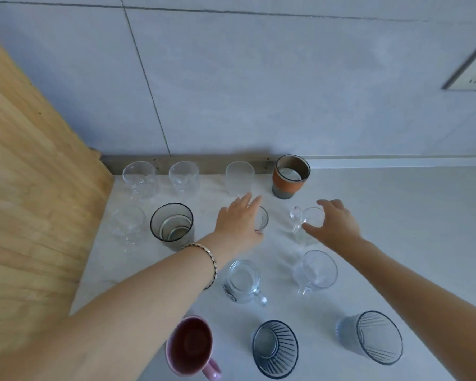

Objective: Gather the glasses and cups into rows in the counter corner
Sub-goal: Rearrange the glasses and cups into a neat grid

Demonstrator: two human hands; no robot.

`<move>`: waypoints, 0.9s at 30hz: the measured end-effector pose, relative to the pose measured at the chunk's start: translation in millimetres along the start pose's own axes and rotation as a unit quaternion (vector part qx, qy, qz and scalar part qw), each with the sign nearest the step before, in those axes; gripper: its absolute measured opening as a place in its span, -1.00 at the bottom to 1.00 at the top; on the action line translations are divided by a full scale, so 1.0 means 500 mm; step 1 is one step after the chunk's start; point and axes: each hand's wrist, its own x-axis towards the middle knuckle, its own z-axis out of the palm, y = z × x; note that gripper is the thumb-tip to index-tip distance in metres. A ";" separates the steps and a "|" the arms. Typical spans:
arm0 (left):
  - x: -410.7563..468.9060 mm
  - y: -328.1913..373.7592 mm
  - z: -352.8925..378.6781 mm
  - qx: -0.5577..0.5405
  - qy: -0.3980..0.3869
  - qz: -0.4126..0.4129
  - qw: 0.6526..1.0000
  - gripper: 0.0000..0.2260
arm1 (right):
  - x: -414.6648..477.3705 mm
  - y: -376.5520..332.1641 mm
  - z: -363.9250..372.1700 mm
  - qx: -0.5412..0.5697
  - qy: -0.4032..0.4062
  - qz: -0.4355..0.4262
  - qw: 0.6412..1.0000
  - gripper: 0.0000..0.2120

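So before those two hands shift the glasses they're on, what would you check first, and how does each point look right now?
1. Left hand has a grip on the small clear glass: cannot tell, the hand covers most of it.
2. Right hand holds the clear handled cup: cannot tell, fingers sit at the rim but closure is unclear.
3. Back row along the wall is upright: ok, three clear glasses and the terracotta cup stand there.
4. Space in the second row beside the smoked glass tumbler: ok, bare counter shows.
5. Everything gathered: not ok, the pink mug and ribbed glasses stand nearer the person.
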 end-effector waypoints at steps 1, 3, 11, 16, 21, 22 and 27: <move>0.013 0.009 0.005 0.006 -0.016 -0.014 1.000 -0.25 | 0.013 0.010 0.004 -0.020 -0.021 0.034 0.999 -0.18; 0.031 0.019 0.012 -0.010 -0.048 -0.053 0.997 -0.25 | 0.036 0.019 0.021 -0.041 -0.059 0.091 0.993 0.00; 0.031 -0.002 0.017 -0.087 -0.023 -0.085 0.992 -0.39 | 0.057 0.005 0.053 -0.026 -0.152 -0.045 0.987 -0.21; 0.025 -0.025 0.018 -0.107 -0.042 -0.074 0.991 -0.38 | 0.049 -0.007 0.058 -0.082 -0.183 -0.118 0.972 -0.04; 0.025 -0.033 0.040 -0.126 -0.018 -0.084 0.988 -0.37 | 0.042 -0.021 0.102 0.023 -0.093 0.013 0.995 -0.02; 0.024 -0.035 0.046 -0.141 -0.006 -0.090 0.986 -0.36 | 0.047 -0.019 0.103 0.039 -0.080 -0.003 0.996 -0.07; 0.013 -0.039 0.076 -0.266 0.056 -0.144 0.951 -0.34 | 0.073 -0.010 0.099 0.049 -0.085 -0.056 0.994 -0.02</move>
